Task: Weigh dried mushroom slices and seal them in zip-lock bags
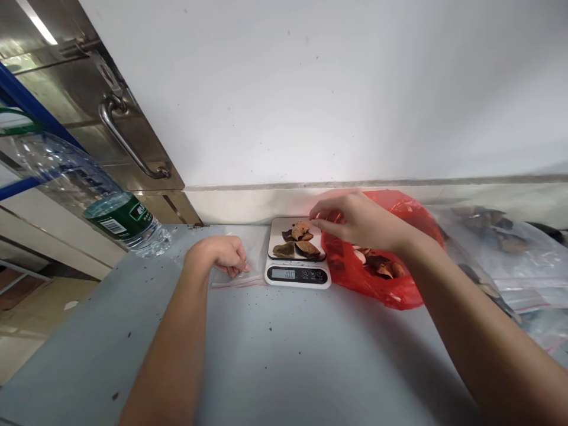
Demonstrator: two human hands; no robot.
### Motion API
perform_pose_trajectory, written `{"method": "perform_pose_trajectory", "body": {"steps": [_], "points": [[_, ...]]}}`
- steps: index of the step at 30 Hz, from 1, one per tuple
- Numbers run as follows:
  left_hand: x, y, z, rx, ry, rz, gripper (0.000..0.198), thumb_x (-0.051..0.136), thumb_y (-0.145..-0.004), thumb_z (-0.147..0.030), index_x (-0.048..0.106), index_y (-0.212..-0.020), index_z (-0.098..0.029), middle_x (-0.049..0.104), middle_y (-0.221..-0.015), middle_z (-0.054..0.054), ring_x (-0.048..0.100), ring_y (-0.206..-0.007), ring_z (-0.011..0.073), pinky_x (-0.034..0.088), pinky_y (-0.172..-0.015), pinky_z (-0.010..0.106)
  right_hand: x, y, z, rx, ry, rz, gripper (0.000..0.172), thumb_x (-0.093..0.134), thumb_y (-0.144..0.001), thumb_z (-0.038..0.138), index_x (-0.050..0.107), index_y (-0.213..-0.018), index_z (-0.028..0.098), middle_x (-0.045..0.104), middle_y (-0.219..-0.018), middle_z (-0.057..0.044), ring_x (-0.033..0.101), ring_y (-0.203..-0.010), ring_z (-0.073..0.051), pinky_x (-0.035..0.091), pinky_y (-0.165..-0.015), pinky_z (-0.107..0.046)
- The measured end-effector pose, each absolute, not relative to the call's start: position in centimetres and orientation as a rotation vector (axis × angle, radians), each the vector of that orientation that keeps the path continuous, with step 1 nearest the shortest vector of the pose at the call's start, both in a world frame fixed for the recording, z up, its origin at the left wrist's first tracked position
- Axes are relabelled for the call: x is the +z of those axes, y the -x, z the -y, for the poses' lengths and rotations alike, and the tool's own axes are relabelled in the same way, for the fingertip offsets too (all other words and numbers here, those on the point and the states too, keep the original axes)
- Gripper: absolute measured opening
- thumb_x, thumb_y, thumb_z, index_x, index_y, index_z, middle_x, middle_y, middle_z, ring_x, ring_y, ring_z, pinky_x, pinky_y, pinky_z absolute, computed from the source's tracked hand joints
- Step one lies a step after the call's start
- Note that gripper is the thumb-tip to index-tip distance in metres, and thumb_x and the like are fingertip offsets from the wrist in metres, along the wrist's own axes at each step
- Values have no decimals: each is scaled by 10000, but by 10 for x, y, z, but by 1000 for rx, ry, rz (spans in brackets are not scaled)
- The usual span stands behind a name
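Observation:
A white digital scale [297,275] reads 10.0, with several dried brown pieces [306,247] on its plate. Over the plate's right edge hovers my right hand [350,220], fingers apart and holding nothing. Beneath and beside that hand lies an open red plastic bag [394,294] with more dried pieces [385,267] inside. My left hand [224,254] rests with curled fingers on a clear zip bag [255,242] left of the scale; whether it pinches the bag is hidden.
A large water bottle [118,216] with a green label leans at the left. Clear bags of dried pieces [510,236] lie at the right. Behind the grey table [266,367] rises a white wall [310,94]. Dark crumbs dot the tabletop.

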State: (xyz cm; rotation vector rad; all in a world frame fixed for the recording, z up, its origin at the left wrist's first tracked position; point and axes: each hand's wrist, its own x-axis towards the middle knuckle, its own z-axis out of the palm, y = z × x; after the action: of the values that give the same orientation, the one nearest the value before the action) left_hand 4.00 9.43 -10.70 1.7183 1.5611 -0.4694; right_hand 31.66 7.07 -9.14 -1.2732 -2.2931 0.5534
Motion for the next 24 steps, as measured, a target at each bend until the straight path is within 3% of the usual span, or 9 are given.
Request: {"method": "perform_pose_trajectory", "body": {"steps": [4,7,14,19,24], "points": [[-90,-30,-89,-430,-1740,-1552,304,715,-664,-417,550,-505,-218,675,-629,26,659,-722,198,477,-658,252,-88,-318,-68,535,1283,2271,196,566,-897,327,688,-785,221,735,-788,-46,614,-692,-188,444,-624,-321],[-68,-24,-82,-282,-1917,-1607,323,656,-738,-471,588,-554,-214,674,-677,24,588,-673,186,413,-626,276,-84,-312,-64,602,1286,2194,202,585,-889,343,683,-765,217,739,-780,-46,624,-689,-185,451,-621,-318],[-43,-52,-69,205,-1897,-1700,306,643,-862,-432,676,-671,-196,749,-817,31,698,-875,213,477,-767,283,-83,-276,-51,1242,1174,1945,383,753,-811,556,716,-822,176,685,-715,-16,538,-596,-127,395,-534,-276],[-45,-65,-68,155,-1916,-1624,272,622,-884,-369,722,-700,-196,787,-866,33,721,-921,217,473,-787,287,-92,-266,-57,1430,1157,1766,374,834,-726,521,723,-737,164,729,-755,-43,621,-669,-129,474,-620,-270],[-39,-61,-64,-41,-2003,-1585,301,681,-819,-516,788,-794,-236,784,-863,17,688,-853,222,443,-706,285,-99,-267,-65,1498,1115,1683,424,918,-583,526,685,-637,177,676,-656,4,569,-597,-105,437,-572,-261]]}}
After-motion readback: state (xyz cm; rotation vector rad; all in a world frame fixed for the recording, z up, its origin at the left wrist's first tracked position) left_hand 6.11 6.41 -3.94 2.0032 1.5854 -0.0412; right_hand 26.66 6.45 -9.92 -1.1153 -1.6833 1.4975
